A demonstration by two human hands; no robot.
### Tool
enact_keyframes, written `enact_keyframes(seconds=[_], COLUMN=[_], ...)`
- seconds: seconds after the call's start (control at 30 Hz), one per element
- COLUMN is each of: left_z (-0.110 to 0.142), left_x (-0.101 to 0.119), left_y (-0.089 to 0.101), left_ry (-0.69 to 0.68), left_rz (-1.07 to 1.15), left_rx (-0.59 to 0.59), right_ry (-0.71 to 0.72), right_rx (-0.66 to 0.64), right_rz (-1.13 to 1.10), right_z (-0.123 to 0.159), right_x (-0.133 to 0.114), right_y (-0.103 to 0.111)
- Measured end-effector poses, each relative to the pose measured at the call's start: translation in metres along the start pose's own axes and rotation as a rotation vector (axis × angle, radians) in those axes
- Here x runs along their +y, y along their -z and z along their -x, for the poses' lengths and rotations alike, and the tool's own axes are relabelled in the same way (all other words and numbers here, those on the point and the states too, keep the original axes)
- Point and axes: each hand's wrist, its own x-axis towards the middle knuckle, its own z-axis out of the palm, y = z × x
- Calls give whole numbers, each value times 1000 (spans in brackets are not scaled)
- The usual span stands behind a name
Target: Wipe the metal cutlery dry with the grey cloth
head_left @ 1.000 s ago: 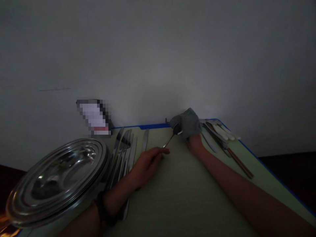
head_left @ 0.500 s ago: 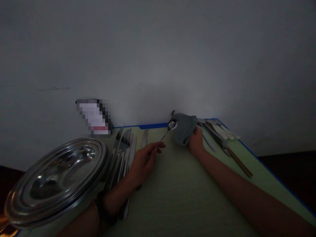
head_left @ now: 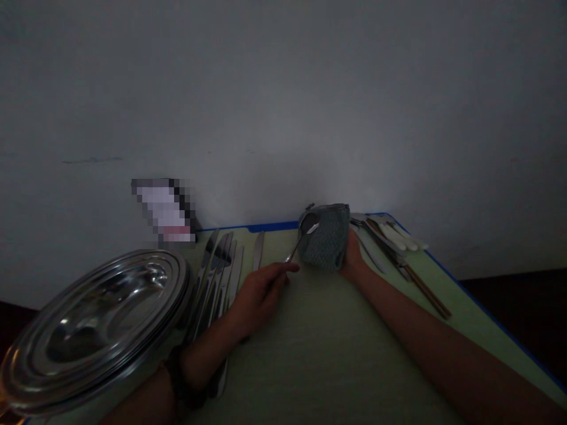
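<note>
My left hand [head_left: 261, 292] is closed on the handle of a metal spoon [head_left: 309, 224], whose bowl points up and away from me. Behind that bowl a grey cloth [head_left: 326, 242] is spread, touching or nearly touching it. My right hand [head_left: 353, 258] grips the cloth from its right side; most of its fingers are hidden behind the fabric. Left of my left hand lie several table knives [head_left: 225, 268] side by side, partly covered by my forearm. A single knife blade [head_left: 258, 251] shows just beyond my left hand.
Stacked oval metal dishes [head_left: 106, 324] stand at the left. A blurred-out phone-like object [head_left: 163, 206] leans on the wall [head_left: 283, 106]. On the right lie white-handled cutlery [head_left: 401, 236], forks [head_left: 357, 223] and wooden chopsticks [head_left: 427, 289]. The pale green table [head_left: 323, 360] has a blue edge.
The cloth has opened out and turned more toward me behind the spoon's bowl. My right hand has shifted slightly left, and the spoon has tilted a little.
</note>
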Motion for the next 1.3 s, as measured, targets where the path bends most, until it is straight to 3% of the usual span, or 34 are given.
enact_keyframes(seconds=[0.1, 0.2, 0.5, 0.7, 0.83, 0.97, 1.17, 1.3], left_z=[1, 1, -1, -1, -1, -1, -1, -1], left_x=[-1, -1, 5, 3, 2, 1, 2, 2], left_y=[0, -1, 0, 0, 0, -1, -1, -1], left_ry=[-8, -18, -10, -24, -26, -23, -28, -19], left_rz=[-18, 10, 6, -38, -37, -27, -42, -31], left_rx=[-83, -164, -227, -246, -238, -218, -219, -216], right_ry=[-113, -143, 22, 53, 41, -31, -170, -74], right_rx=[-17, -93, -264, -152, -150, -65, -56, -122], right_rz=[-71, 6, 118, 255, 232, 147, -107, 10], right_z=[5, 7, 3, 8, 6, 1, 2, 4], right_x=[-15, -24, -16, -28, -29, -19, -13, -17], right_y=[-5, -7, -5, -5, -6, -7, -5, -5])
